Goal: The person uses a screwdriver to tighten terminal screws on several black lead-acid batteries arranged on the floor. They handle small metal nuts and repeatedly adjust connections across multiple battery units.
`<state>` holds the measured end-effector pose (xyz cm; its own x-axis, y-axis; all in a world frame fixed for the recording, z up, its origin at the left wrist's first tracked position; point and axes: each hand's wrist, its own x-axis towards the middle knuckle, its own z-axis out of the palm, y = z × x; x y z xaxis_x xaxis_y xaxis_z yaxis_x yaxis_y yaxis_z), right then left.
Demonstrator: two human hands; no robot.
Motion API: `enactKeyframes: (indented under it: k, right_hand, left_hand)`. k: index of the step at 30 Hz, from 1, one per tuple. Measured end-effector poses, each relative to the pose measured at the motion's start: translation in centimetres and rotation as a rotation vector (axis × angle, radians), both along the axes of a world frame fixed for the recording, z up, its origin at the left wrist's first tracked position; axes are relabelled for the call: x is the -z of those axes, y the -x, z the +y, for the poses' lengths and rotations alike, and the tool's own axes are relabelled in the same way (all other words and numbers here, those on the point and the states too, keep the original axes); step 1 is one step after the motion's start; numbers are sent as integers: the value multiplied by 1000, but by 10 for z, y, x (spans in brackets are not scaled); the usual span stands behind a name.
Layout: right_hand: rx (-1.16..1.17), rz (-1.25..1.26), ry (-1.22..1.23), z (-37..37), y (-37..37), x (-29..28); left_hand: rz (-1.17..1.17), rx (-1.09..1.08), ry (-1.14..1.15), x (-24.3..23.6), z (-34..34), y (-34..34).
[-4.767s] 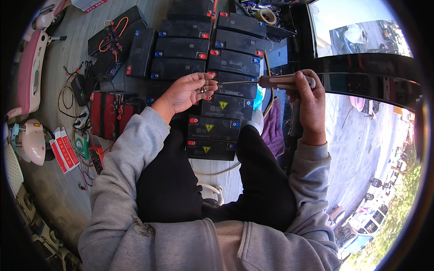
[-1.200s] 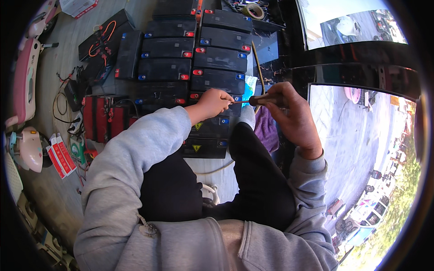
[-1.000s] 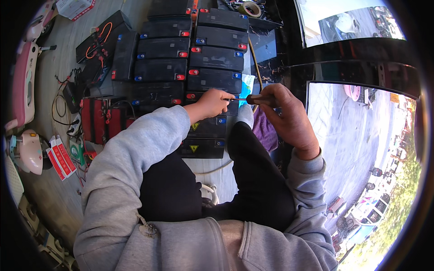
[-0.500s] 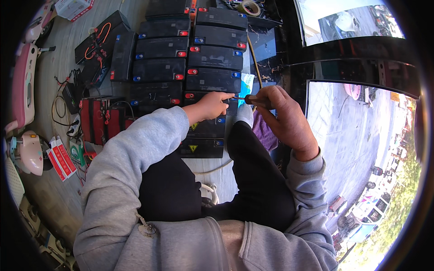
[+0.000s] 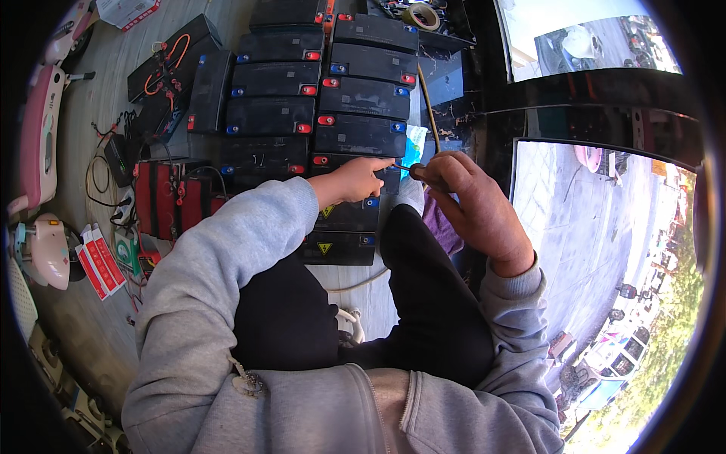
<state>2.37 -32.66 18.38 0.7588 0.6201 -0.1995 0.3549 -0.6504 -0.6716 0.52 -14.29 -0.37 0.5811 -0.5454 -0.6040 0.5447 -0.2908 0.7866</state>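
Observation:
A black battery (image 5: pixel 340 168) with a red terminal lies under my left hand (image 5: pixel 351 180). That hand's index finger stretches toward the battery's right end and its thumb is apart from it; the rest of its fingers are partly hidden. A screwdriver (image 5: pixel 415 172) with a dark handle is gripped in my closed right hand (image 5: pixel 473 198). Its thin shaft points left and meets the left fingertip, where that hand covers the spot it touches. Nearer to me lie two batteries with yellow warning triangles, one of them the front battery (image 5: pixel 344 249).
Farther off, several black batteries (image 5: pixel 363 97) with red and blue terminals stand in two columns. On the left are a red battery pack (image 5: pixel 160 198), tangled cables (image 5: pixel 98 178) and a red-and-white box (image 5: pixel 100 261). A purple cloth (image 5: pixel 442 223) lies beside my right knee.
My right hand and the screwdriver handle have tilted slightly. The left hand keeps its place on the battery. The whole view has shifted a little.

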Motion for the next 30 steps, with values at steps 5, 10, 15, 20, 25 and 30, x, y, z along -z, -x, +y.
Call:
enactKeyframes:
  k: [5,10,15,20,25,30]
  right_hand:
    - [-18,17,40,-3,1,-3]
    - [-46,-11,-4,-3,2,-1]
    - [8,-4,9,0,2,-2]
    - [72,-54,120,4,1,-2]
    - [178,-143,135,9,5,3]
    - [233,-158,-78,16,7,9]
  left_hand:
    - [-15,17,-1,3,0,1]
    - [-41,9,4,8,-1,4]
    - [-44,-6,7,9,-1,5]
    - [157,-189,127,4,15,-2]
    - [354,-523,344,-1,47,-9]
    - [383,-838,483,-10,77,-12]
